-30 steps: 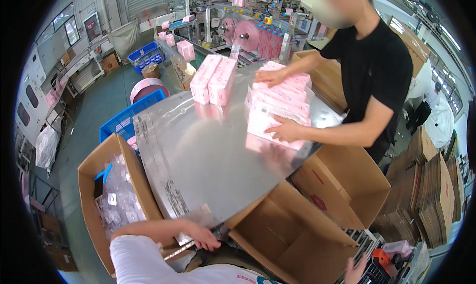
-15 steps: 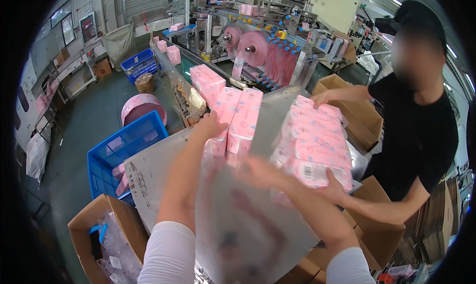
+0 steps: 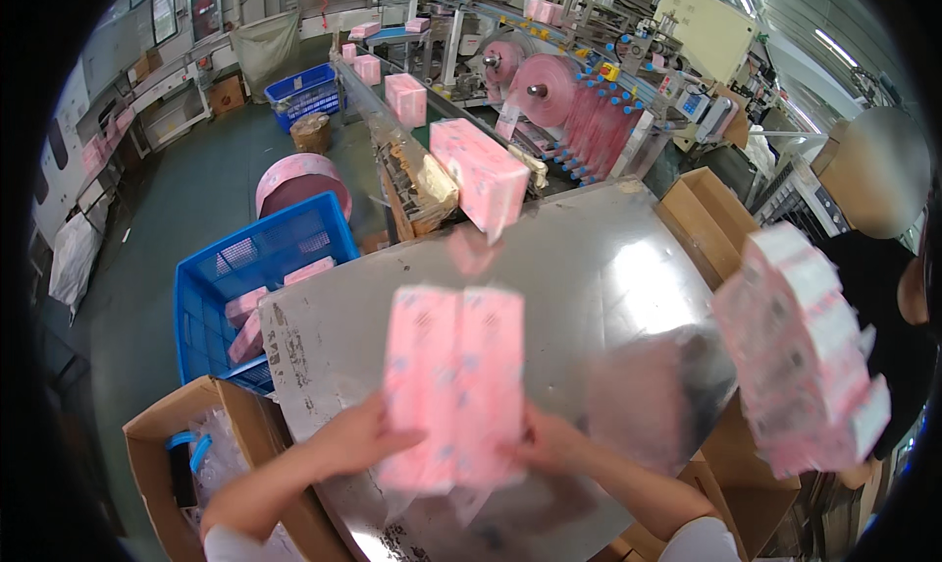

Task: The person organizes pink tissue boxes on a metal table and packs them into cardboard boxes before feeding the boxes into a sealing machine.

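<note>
My left hand and my right hand press in from the two sides on a pair of pink, plastic-wrapped tissue packs, the left pack and the right pack. The packs lie against each other lengthwise, low over the metal table and slightly blurred. Whether they touch the tabletop I cannot tell. Beyond them another pink tissue pack sits at the conveyor's near end. On the right, a co-worker in black carries a bundle of several pink tissue packs, tilted beside the table.
More packs stand along the conveyor. Left of the table are a blue crate with several packs in it and a cardboard box of clear plastic bags. Open cartons stand along the right side. A machine with pink film rolls is behind.
Both hands have drawn the two tissue packs toward me, away from the conveyor. The co-worker has lifted the bundle off the table and moved it right. My view has shifted.
</note>
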`<state>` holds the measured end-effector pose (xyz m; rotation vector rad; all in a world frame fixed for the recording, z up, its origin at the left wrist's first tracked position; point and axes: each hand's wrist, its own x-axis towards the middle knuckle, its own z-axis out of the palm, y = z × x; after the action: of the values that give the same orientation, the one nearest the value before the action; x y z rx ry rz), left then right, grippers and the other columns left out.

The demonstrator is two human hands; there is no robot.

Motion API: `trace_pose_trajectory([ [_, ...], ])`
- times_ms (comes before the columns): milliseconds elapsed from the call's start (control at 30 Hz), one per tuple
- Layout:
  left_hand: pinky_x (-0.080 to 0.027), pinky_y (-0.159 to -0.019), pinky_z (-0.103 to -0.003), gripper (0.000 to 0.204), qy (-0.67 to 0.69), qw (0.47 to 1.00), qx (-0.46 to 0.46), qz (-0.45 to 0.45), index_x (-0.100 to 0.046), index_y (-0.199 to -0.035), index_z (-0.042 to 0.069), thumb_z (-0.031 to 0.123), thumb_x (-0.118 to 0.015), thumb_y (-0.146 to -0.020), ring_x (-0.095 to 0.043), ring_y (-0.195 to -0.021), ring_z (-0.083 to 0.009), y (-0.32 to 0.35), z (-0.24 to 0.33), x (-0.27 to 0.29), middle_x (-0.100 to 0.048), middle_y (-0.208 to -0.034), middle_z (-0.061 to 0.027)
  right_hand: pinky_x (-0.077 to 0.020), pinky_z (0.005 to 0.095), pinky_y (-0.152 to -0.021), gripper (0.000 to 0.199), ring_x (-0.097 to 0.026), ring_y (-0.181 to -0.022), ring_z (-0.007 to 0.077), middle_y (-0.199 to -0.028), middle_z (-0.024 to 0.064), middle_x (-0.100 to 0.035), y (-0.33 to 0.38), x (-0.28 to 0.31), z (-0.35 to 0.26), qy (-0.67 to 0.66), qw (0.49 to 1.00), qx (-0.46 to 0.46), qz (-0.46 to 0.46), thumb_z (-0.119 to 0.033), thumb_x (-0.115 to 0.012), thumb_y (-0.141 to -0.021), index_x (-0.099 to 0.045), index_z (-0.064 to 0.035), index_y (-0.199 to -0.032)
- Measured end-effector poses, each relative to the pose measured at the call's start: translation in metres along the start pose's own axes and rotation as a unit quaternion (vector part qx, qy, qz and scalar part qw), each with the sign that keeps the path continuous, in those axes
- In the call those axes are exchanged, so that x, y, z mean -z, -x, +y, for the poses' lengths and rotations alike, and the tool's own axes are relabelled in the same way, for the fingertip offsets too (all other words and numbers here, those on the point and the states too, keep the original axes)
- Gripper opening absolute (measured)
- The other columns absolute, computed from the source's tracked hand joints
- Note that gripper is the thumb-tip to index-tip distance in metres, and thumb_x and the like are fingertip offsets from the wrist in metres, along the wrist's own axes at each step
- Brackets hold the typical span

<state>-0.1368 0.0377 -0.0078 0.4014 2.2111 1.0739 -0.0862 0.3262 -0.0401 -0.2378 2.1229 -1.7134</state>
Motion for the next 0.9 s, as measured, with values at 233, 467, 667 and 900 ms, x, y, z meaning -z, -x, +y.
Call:
trace_pose_trajectory([
  [233,-0.012,-0.101,-0.065,0.09,-0.392,0.89,-0.127,0.192,-0.036,-0.133,-0.004,0.059,-0.062,-0.074,-0.024,-0.133,-0.0411,0.086,-0.021,-0.037,-0.029,-0.141,-0.0246,-0.0245,0.0488,-0.106,0.078,-0.027,-0.131,0.0387,-0.139,0.0226,-0.034,-0.186,0.106,-0.078,0.675,0.658,0.123,0.309,-0.035,-0.062,-0.074,-0.029,-0.0107,-0.14],
  [467,-0.008,-0.097,-0.071,0.083,-0.415,0.863,-0.135,0.255,-0.042,-0.131,0.002,0.061,-0.056,-0.076,-0.026,-0.132,-0.0385,0.068,-0.031,-0.056,-0.034,-0.142,-0.0163,-0.0469,0.0473,-0.085,0.102,-0.052,-0.107,0.0407,-0.122,0.0208,-0.044,-0.106,0.069,-0.019,0.467,0.854,-0.151,0.171,-0.043,-0.07,-0.065,-0.014,-0.0126,-0.144],
  [667,-0.015,-0.092,-0.073,0.076,-0.426,0.841,-0.111,0.314,-0.048,-0.126,0.003,0.059,-0.057,-0.076,-0.029,-0.13,-0.0363,0.046,-0.028,-0.046,-0.037,-0.138,-0.0174,-0.0474,0.044,-0.081,0.049,-0.059,-0.096,0.0353,-0.102,0.0188,-0.06,-0.014,-0.02,-0.039,0.397,0.916,0.053,0.033,-0.039,-0.064,-0.077,-0.054,-0.0064,-0.112],
  [900,-0.017,-0.091,-0.074,0.078,-0.412,0.856,-0.113,0.292,-0.046,-0.127,0.001,0.059,-0.056,-0.076,-0.036,-0.123,-0.0362,0.041,-0.02,-0.047,-0.037,-0.137,-0.0182,-0.0353,0.0443,-0.1,0.087,-0.043,-0.118,0.0428,-0.141,0.0206,-0.032,-0.231,0.147,-0.064,0.698,0.63,-0.003,0.34,-0.05,-0.061,-0.07,-0.026,-0.0174,-0.143],
])
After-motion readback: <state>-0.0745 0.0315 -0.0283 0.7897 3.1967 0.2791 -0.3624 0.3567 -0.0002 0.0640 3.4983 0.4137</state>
